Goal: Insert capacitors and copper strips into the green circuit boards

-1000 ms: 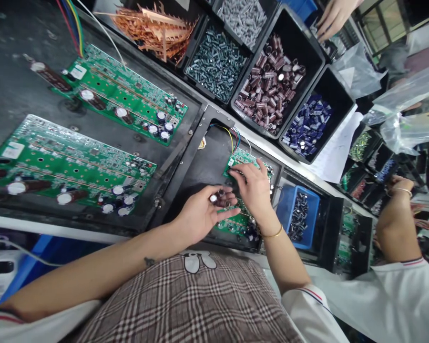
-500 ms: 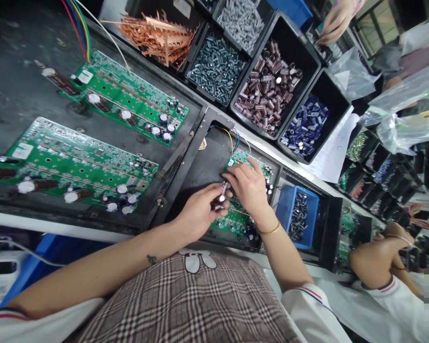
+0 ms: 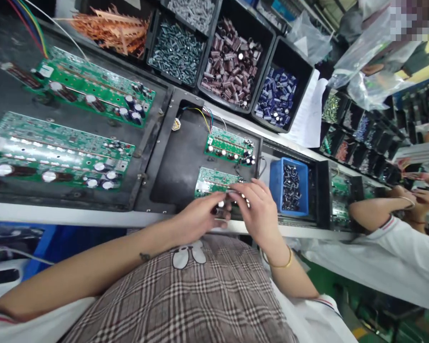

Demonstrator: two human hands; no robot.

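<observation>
- Centre frame: green board, near part hidden!
- Left hand half-curls around capacitors, by the board's lower edge.
- Right hand bunches fingertips; grip unclear.

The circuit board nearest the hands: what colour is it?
The circuit board is green, showing best in the head view.

A white-edged workbench runs the width of the room, above what seems a shadowy green floor at lower right.
</observation>
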